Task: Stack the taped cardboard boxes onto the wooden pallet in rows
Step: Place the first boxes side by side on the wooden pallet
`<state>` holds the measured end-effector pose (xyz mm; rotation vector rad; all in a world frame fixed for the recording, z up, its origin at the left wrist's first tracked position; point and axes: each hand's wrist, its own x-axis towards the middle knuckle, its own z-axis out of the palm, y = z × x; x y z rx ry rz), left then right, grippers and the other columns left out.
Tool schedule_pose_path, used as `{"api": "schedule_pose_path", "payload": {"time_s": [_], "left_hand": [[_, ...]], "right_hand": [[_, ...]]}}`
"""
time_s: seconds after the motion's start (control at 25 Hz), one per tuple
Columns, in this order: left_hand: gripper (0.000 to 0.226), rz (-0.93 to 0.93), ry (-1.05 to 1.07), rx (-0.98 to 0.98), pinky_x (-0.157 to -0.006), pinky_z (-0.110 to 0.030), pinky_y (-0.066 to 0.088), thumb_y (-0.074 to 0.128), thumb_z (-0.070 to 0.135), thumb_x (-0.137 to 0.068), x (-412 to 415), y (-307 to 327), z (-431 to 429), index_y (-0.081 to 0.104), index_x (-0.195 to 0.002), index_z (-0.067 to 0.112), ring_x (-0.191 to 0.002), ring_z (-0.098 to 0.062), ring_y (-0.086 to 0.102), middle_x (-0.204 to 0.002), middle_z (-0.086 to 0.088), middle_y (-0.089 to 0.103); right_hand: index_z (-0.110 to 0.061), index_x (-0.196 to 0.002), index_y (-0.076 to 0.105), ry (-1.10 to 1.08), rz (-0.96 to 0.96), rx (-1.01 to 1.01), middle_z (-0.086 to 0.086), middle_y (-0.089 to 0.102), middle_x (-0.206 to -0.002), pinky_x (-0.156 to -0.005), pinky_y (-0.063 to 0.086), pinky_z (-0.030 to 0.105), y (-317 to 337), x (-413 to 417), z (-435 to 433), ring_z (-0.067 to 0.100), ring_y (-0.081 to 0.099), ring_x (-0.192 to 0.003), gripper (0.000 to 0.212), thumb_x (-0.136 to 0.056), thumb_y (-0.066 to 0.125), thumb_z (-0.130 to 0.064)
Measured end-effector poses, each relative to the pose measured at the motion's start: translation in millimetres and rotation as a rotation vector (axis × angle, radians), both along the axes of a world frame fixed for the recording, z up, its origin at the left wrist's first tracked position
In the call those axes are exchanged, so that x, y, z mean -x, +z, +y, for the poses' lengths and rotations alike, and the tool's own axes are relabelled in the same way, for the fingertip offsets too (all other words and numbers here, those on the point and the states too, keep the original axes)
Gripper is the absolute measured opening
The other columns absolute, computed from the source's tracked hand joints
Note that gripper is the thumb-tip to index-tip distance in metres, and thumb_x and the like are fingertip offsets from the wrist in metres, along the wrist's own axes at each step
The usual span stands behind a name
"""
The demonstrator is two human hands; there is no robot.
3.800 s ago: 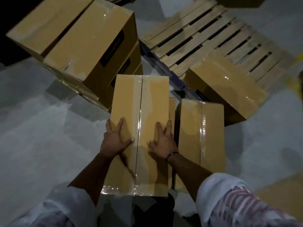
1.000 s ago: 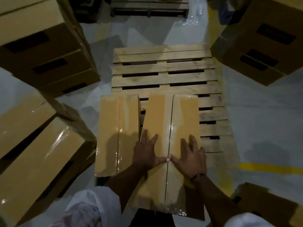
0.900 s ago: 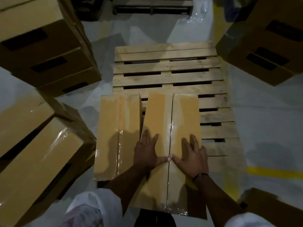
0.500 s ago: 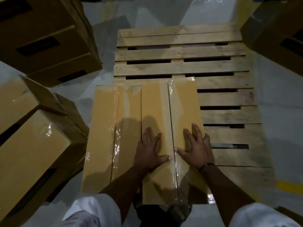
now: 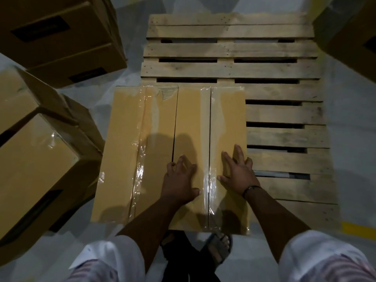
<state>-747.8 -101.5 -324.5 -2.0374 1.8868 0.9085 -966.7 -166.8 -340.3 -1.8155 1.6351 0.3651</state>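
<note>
Grip, left hand (image 5: 180, 181): rests on top of the right-hand box (image 5: 227, 119), on the half left of its seam; fingers spread and arched, tips touching the cardboard, curled round nothing.
Grip, right hand (image 5: 238, 176): lies flat on the same lid beside the box's right edge, fingers fanned; holds nothing. A dark wristband (image 5: 251, 188) sits at the wrist.
Right-hand box, position: lies flat on the near left part of the wooden pallet (image 5: 230, 49), long side running away from the person, its left flank against the left-hand box (image 5: 130, 139).
Left-hand box, position: at the pallet's near left corner, far end level with its neighbour's.
Closure: clear tape (image 5: 209, 139) along each centre seam, glossy and wrinkled at the near ends.
Handling, judged: stiff corrugated shell, probably of moderate weight. The tape looks slick, so palms belong on bare cardboard. To lift, take the two short ends or get under the bottom edges; to nudge, push flat on a side wall.
Row status, judged: two boxes begin the first row; the slats to the right and beyond are bare.
Stock remaining: taped boxes on the floor at left (image 5: 36, 159), a darker stack behind them (image 5: 55, 37), another at far right (image 5: 350, 33).
Surroundings: a yellow floor line (image 5: 358, 228) near the pallet's right corner; a sandalled foot (image 5: 219, 249) below the boxes.
</note>
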Motion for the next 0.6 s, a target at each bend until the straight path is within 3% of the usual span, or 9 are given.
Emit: {"api": "schedule_pose_path", "payload": {"time_s": [0.2,0.48,0.6], "left_hand": [[0.106,-0.054,-0.025,-0.079,-0.117,-0.066,0.022,0.081,0.055,-0.075,-5,4,48,0.011,-0.153,0.048,-0.15,-0.048,-0.002,-0.169,-0.004,-0.017],[0.124,-0.067,-0.102,-0.128,-0.117,-0.065,0.029,0.086,0.044,-0.076,-7,2,115,-0.005,-0.16,0.042,-0.151,-0.054,-0.004,-0.166,-0.004,-0.032],[0.13,-0.069,-0.189,-0.124,-0.117,-0.063,0.031,0.089,0.038,-0.075,-15,-1,131,-0.008,-0.162,0.038,-0.152,-0.051,-0.009,-0.166,-0.003,-0.032]], "right_hand": [[-0.04,-0.159,0.012,0.073,0.035,-0.038,-0.003,-0.025,-0.165,-0.115,0.035,0.059,10,6,38,0.047,-0.004,-0.148,0.093,-0.087,0.069,-0.054],[-0.036,-0.16,0.004,0.105,0.069,-0.067,0.002,-0.029,-0.164,-0.112,0.033,0.065,11,10,126,0.052,-0.015,-0.147,0.104,-0.084,0.069,-0.061],[-0.038,-0.16,0.0,0.079,0.09,-0.082,0.003,-0.031,-0.163,-0.111,0.034,0.065,8,16,160,0.053,-0.01,-0.147,0.107,-0.083,0.071,-0.061]]}}
